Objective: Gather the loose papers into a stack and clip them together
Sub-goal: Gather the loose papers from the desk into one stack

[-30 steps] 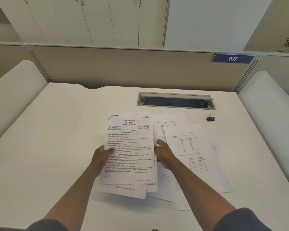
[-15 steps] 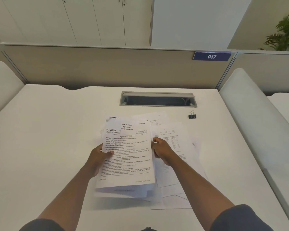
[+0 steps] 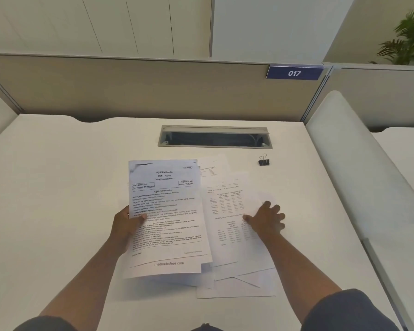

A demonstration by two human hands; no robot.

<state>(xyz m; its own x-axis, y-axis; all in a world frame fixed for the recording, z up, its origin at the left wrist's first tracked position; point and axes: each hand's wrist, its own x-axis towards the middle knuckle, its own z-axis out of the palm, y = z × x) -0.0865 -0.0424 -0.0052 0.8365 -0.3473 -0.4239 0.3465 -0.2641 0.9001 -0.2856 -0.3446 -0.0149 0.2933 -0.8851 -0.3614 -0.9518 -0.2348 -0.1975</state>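
Observation:
My left hand [image 3: 127,224] grips the left edge of a small stack of printed papers [image 3: 167,211], thumb on top, holding it slightly off the white desk [image 3: 58,199]. To its right several loose sheets [image 3: 227,211] lie fanned out and overlapping on the desk. My right hand [image 3: 265,219] rests flat on those loose sheets with fingers spread, holding nothing. A black binder clip [image 3: 263,161] stands alone on the desk beyond the papers, at the right, apart from both hands.
A grey cable slot [image 3: 214,137] is sunk into the desk behind the papers. A beige partition [image 3: 129,87] with a blue "017" sign [image 3: 294,73] closes the back. White rounded side dividers [image 3: 359,158] flank the desk.
My right hand has left the held stack's right edge and moved right onto the loose sheets, fingers spread. My left hand alone keeps the stack. The camera view has shifted.

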